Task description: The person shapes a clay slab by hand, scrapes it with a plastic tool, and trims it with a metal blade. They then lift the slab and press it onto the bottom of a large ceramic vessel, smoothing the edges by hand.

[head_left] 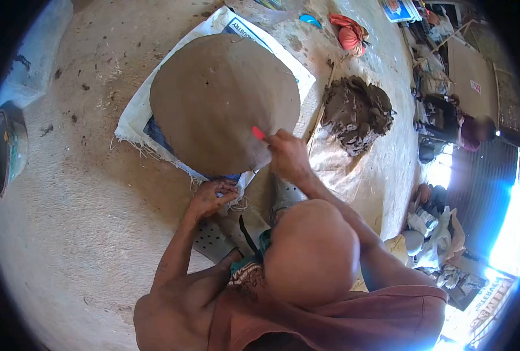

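Note:
A broad, rounded mound of smooth brown clay (213, 99) rests on a white woven sack (132, 126) with blue print on the ground. My right hand (290, 157) is closed around a small red tool (258, 133), whose flat tip lies against the clay's near right side. Its other end is hidden in my fingers. At the sack's near edge, below the mound, my left hand (214, 198) has its fingers curled over the sack, which shows between thumb and fingers. A few small dark pits mark the clay surface.
A heap of wet dark clay (358, 111) sits to the right on a sheet (336, 167). Beyond it lie a red cloth bundle (350, 38) and a blue piece (311, 21). A basin (15, 152) stands far left. Another person (476, 131) is at the right.

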Demonstrator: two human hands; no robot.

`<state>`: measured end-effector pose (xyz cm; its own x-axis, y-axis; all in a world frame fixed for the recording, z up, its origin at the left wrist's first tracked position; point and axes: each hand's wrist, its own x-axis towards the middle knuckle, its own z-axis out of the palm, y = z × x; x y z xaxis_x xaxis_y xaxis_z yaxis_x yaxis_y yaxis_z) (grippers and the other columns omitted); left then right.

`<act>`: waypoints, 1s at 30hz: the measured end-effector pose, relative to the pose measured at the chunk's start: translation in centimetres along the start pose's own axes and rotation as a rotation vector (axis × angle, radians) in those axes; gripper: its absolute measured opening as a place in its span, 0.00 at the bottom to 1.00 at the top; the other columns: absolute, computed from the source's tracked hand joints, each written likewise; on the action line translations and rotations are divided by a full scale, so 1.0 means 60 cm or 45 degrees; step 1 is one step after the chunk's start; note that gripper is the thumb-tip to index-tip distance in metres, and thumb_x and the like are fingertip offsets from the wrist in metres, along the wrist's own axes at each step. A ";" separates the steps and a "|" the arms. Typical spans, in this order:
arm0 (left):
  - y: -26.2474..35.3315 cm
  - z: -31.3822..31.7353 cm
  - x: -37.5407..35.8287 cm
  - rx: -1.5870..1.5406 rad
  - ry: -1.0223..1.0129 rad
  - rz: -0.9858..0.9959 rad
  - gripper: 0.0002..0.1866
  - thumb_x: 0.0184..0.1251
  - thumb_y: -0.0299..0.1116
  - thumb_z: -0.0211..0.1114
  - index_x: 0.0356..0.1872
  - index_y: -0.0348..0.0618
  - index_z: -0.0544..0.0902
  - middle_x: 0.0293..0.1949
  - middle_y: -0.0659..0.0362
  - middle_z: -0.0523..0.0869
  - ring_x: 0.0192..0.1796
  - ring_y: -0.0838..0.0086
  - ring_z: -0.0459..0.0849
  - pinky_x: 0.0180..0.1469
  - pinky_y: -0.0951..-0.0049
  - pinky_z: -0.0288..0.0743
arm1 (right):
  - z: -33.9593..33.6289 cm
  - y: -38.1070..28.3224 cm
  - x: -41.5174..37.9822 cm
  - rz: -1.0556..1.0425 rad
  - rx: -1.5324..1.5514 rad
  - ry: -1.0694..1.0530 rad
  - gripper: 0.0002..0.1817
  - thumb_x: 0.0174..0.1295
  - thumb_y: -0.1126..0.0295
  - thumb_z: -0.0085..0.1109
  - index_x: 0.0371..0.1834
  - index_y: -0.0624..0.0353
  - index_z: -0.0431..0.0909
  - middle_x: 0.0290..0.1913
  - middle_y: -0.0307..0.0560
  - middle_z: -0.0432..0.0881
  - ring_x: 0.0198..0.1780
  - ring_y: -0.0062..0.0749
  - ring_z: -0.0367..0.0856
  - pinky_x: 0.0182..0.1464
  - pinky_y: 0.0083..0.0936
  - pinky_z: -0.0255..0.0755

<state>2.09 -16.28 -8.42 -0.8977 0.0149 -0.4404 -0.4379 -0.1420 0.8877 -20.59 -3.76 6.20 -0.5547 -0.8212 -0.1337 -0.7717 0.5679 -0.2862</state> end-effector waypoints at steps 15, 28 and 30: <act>0.007 -0.004 0.001 -0.330 -0.053 -0.153 0.29 0.68 0.44 0.77 0.65 0.35 0.84 0.58 0.52 0.92 0.58 0.66 0.90 0.64 0.61 0.82 | 0.055 -0.124 0.106 -0.009 0.426 0.415 0.05 0.63 0.71 0.71 0.38 0.59 0.86 0.32 0.53 0.88 0.31 0.41 0.89 0.36 0.39 0.82; 0.001 -0.010 0.000 -0.105 -0.079 0.003 0.28 0.72 0.47 0.76 0.63 0.35 0.85 0.60 0.51 0.91 0.61 0.67 0.89 0.66 0.63 0.80 | -0.001 0.043 0.336 0.735 -0.124 0.399 0.17 0.63 0.62 0.60 0.40 0.65 0.91 0.43 0.69 0.91 0.48 0.65 0.91 0.56 0.54 0.83; 0.001 -0.007 -0.003 -0.115 -0.029 0.038 0.32 0.69 0.51 0.75 0.63 0.32 0.85 0.53 0.51 0.94 0.56 0.65 0.92 0.63 0.64 0.82 | 0.006 0.011 0.392 0.548 -0.106 0.380 0.16 0.63 0.65 0.60 0.40 0.65 0.91 0.43 0.70 0.90 0.47 0.65 0.91 0.55 0.54 0.83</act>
<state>2.23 -16.69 -8.38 -0.9115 0.0314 -0.4102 -0.4059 -0.2315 0.8841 -34.03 -22.72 2.50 -0.8817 -0.4684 0.0568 -0.4702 0.8625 -0.1870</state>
